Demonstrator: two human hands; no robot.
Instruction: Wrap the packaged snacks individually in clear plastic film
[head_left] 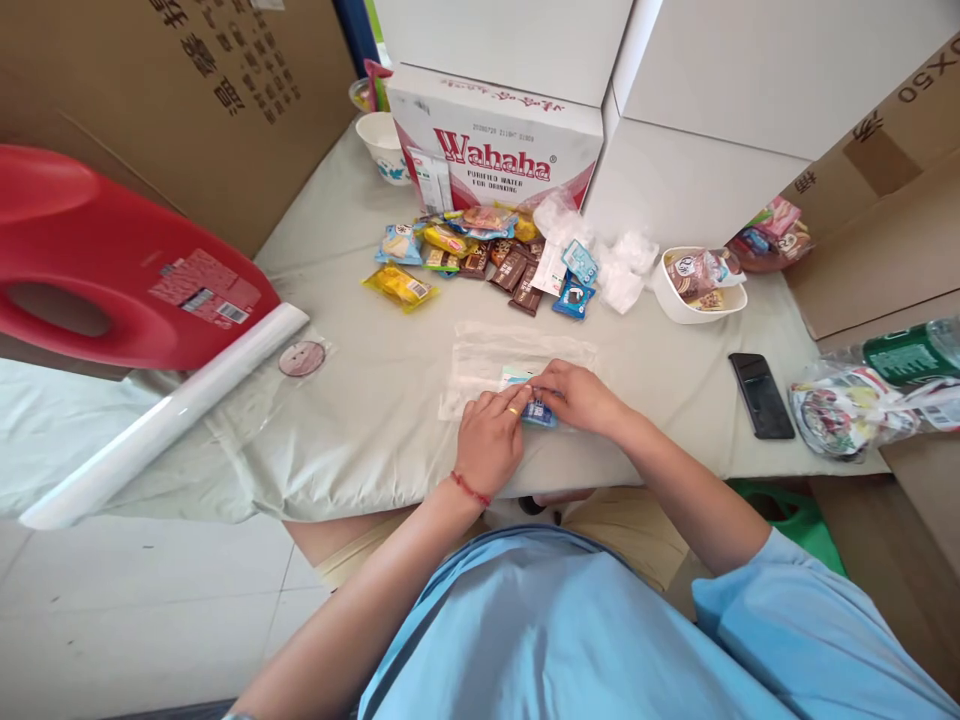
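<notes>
A small blue-and-white snack packet (pixel 538 413) lies on a piece of clear plastic film (pixel 480 350), spread flat near the table's front edge. My left hand (pixel 491 432) presses down over the packet's left side, fingers close together and bent onto it. From the right, my right hand (pixel 576 396) pinches at the packet's upper right edge with curled fingers. The fingertips of both hands nearly meet over it and cover part of it. Beyond the film lie several snacks, among them a yellow packet (pixel 400 287), brown bars (pixel 517 275) and a blue packet (pixel 574 297).
Left stand a red jug (pixel 120 260) and a long roll of film (pixel 172 410), near a round pinkish disc (pixel 301 358). A Wahaha box (pixel 502 150) backs the table. To the right are a white bowl (pixel 701 305), a phone (pixel 761 395) and a bottle (pixel 911 352).
</notes>
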